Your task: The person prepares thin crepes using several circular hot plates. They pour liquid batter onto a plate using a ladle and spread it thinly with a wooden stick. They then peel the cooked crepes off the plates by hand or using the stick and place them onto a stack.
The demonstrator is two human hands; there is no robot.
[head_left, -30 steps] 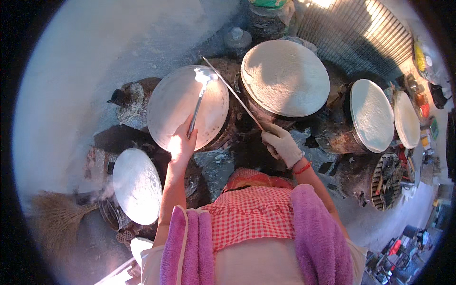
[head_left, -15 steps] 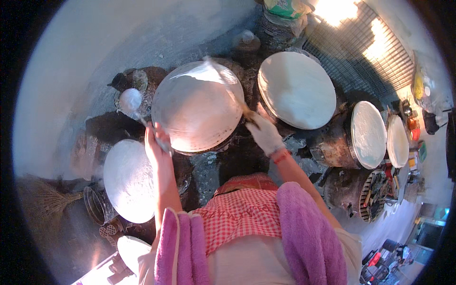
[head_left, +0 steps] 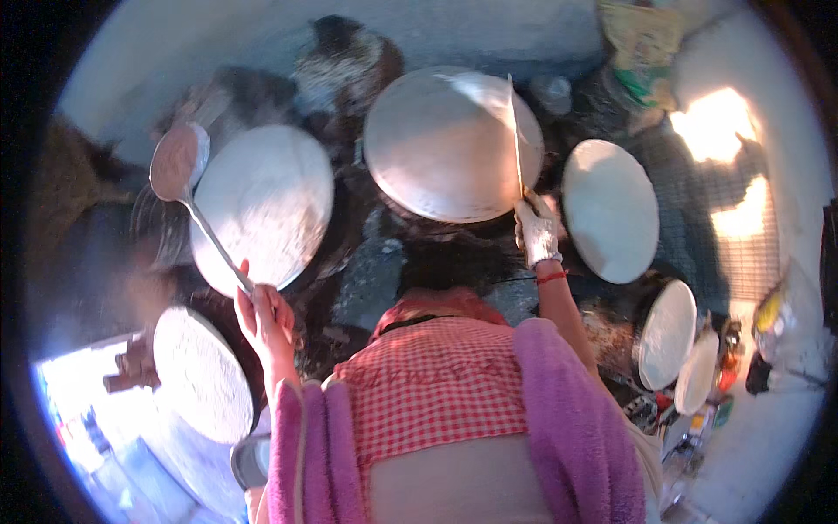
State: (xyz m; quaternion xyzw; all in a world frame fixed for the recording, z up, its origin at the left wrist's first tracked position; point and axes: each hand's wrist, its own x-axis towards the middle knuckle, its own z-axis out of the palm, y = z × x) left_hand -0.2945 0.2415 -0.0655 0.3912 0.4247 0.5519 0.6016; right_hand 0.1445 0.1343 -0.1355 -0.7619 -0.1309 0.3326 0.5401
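My left hand (head_left: 266,319) is closed on the long handle of a metal ladle (head_left: 179,162), whose bowl is raised at the upper left rim of the white-coated left griddle (head_left: 262,214); what is in the bowl is hard to make out. My gloved right hand (head_left: 537,227), with a red cord at the wrist, grips a long thin flat stick (head_left: 516,131) that points away from me across the right side of the middle round griddle (head_left: 436,153). To its right stands another pale-topped griddle (head_left: 611,210).
Further coated rounds sit at lower left (head_left: 201,375) and right (head_left: 665,336), on dark stoves. A sack (head_left: 639,48) lies at the back. Sunlit wire mesh (head_left: 746,258) leans on the right. A red checked apron (head_left: 436,384) and purple towels are on me.
My view has turned left. The ladle has moved from the middle griddle out over the left one. The stick has swung from a diagonal to nearly straight ahead at the middle griddle's right.
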